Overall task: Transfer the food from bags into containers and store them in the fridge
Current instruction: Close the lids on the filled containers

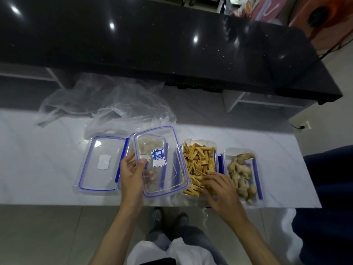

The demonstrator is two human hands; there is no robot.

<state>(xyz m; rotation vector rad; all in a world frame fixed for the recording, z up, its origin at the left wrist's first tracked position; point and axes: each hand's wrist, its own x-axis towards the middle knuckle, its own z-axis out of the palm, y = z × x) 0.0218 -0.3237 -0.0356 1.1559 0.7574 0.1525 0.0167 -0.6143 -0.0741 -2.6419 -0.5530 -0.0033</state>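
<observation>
Lidding step; left hand (131, 173) pinches the lid (162, 161); right hand (219, 185) rests loose on the yellow-strip container (199, 167); next, press the lid down.

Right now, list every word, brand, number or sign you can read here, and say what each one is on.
"DYU": white letters on the blue-and-white sticker on the clear lid held by the left hand.
Smaller print below "DYU" on that sticker: too small to read.
White label on the flat lid at left: no readable text.

Lid (99, 163) left, ginger container (243, 175) right, bags (107, 104) behind.
</observation>
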